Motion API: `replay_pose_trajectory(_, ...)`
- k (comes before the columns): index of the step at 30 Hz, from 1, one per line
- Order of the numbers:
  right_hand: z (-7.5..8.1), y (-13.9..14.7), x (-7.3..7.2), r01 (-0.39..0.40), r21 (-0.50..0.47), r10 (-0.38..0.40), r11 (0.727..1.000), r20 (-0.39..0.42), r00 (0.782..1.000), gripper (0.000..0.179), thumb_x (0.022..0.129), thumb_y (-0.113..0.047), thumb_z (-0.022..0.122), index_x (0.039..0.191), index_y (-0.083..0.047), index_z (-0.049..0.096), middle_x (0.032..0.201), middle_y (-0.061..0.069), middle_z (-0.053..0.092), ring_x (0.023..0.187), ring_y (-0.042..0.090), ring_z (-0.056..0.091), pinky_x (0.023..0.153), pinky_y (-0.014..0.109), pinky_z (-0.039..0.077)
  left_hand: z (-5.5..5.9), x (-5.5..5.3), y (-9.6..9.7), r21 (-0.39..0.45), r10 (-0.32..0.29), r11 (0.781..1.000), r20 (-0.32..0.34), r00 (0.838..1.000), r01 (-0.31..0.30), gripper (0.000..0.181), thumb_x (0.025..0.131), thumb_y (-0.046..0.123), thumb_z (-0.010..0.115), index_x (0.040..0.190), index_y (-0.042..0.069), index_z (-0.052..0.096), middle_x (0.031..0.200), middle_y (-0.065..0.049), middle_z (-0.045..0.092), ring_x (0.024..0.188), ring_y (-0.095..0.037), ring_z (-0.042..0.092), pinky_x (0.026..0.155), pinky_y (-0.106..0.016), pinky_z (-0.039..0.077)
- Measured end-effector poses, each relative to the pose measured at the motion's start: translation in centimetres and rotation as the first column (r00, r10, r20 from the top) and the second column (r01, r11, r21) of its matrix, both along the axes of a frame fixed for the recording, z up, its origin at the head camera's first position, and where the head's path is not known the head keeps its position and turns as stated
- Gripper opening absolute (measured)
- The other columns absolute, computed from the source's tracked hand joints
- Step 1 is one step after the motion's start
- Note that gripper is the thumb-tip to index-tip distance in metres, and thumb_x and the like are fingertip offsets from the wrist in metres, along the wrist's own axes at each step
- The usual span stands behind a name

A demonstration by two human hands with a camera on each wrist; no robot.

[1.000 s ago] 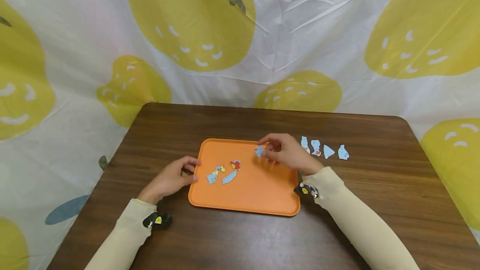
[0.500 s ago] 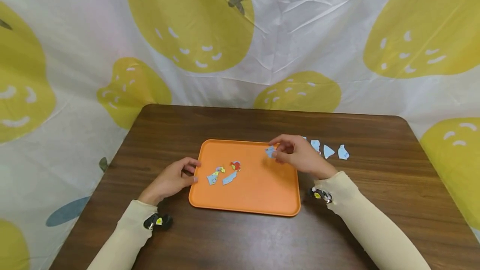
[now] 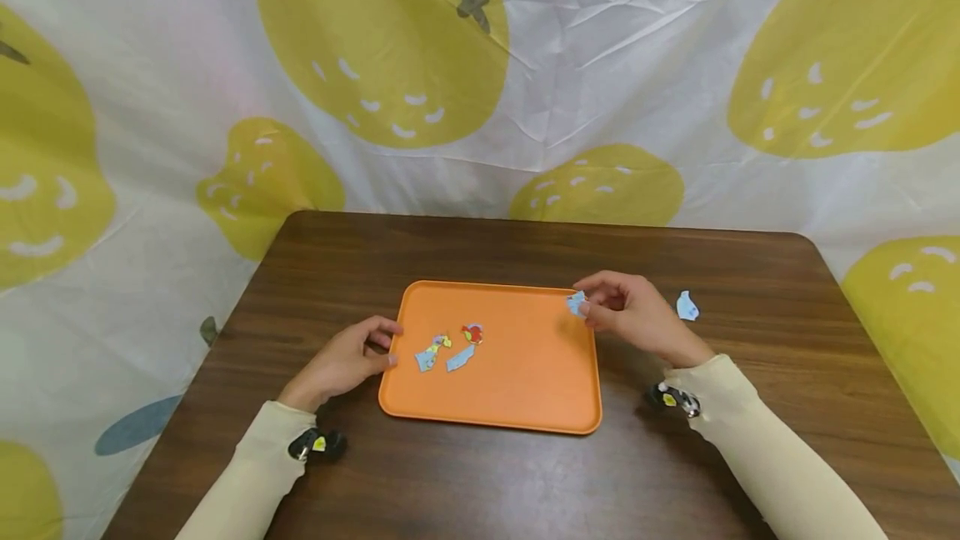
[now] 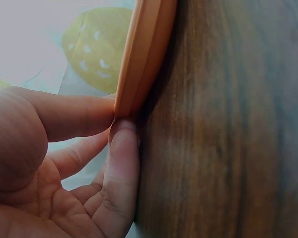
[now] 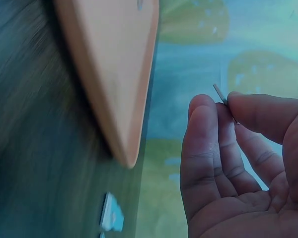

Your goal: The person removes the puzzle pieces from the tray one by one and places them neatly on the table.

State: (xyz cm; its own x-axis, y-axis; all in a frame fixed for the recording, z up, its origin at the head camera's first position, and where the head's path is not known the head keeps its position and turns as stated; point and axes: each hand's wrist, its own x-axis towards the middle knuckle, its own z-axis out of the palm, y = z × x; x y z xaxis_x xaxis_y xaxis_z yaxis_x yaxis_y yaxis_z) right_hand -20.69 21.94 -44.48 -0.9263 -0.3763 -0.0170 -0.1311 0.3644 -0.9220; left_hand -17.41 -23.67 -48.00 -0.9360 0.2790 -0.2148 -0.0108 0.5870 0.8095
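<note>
My right hand [image 3: 637,317] pinches a small light-blue puzzle piece [image 3: 576,303] between thumb and fingers, above the back right corner of an orange tray [image 3: 517,382]. Seen edge-on in the right wrist view, that held piece [image 5: 217,91] is thin and flat. My left hand [image 3: 341,363] holds the tray's left edge; in the left wrist view its thumb and a finger pinch the rim [image 4: 139,64]. On the tray's left half lie a yellow-and-blue piece [image 3: 427,358], a light-blue strip-shaped piece [image 3: 460,358] and a piece with a red figure [image 3: 472,333].
One light-blue piece [image 3: 687,307] lies on the dark wooden table [image 3: 795,340], right of my right hand. In the right wrist view a piece [image 5: 111,214] lies beyond the tray's corner. A fruit-print cloth [image 3: 540,90] hangs behind the table.
My right hand has moved rightward over the tray with the pinched piece, towards its right edge. It now hides several pieces on the table. The left hand has stayed at the tray.
</note>
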Motion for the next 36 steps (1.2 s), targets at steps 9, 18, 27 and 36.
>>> replay_pose_trajectory(9, -0.8, 2.4, 0.1, 0.049, 0.06, -0.045, 0.997, -0.065, 0.997, 0.037, 0.099, -0.011, 0.075, 0.132, 0.001, 0.066, 0.097, 0.025, 0.075, 0.082, 0.037, 0.076, 0.076, 0.043, 0.064, -0.1, 0.0, -0.2, -0.002, -0.007, 1.0, -0.004, 1.0, 0.007, 0.04, 0.097, 0.01, 0.076, 0.136, 0.011, 0.065, 0.119, -0.016, 0.065, 0.088, -0.022, 0.063, 0.078, -0.035, 0.053)
replay_pose_trajectory(18, -1.6, 5.2, 0.7, 0.105, 0.072, -0.097, 0.992, -0.101, 0.99, 0.034, 0.099, -0.008, 0.073, 0.131, 0.003, 0.066, 0.099, 0.028, 0.074, 0.081, 0.029, 0.077, 0.072, 0.037, 0.064, -0.1, -0.1, -0.3, 0.007, -0.016, 1.0, 0.01, 1.0, 0.016, 0.041, 0.098, 0.012, 0.075, 0.137, 0.012, 0.064, 0.121, -0.016, 0.064, 0.09, -0.022, 0.063, 0.078, -0.035, 0.053)
replay_pose_trajectory(27, -1.3, 8.2, 0.9, 0.164, 0.148, -0.145, 0.975, -0.129, 0.981, 0.035, 0.102, -0.012, 0.071, 0.135, -0.001, 0.066, 0.1, 0.022, 0.074, 0.083, 0.023, 0.076, 0.071, 0.035, 0.063, -0.1, 0.1, -0.2, 0.005, -0.016, 1.0, 0.017, 1.0, 0.016, 0.042, 0.098, 0.012, 0.075, 0.138, 0.011, 0.064, 0.122, -0.016, 0.064, 0.09, -0.023, 0.063, 0.078, -0.035, 0.053)
replay_pose_trajectory(36, -0.8, 10.7, 0.6, 0.237, 0.164, -0.22, 0.958, -0.112, 0.969, 0.04, 0.103, -0.019, 0.071, 0.137, 0.0, 0.063, 0.098, 0.012, 0.076, 0.083, 0.018, 0.075, 0.067, 0.035, 0.062, 0.0, -0.3, -0.1, -0.01, -0.013, 1.0, 0.016, 1.0, 0.013, 0.041, 0.099, 0.013, 0.075, 0.139, 0.014, 0.064, 0.123, -0.015, 0.064, 0.093, -0.024, 0.062, 0.08, -0.035, 0.052)
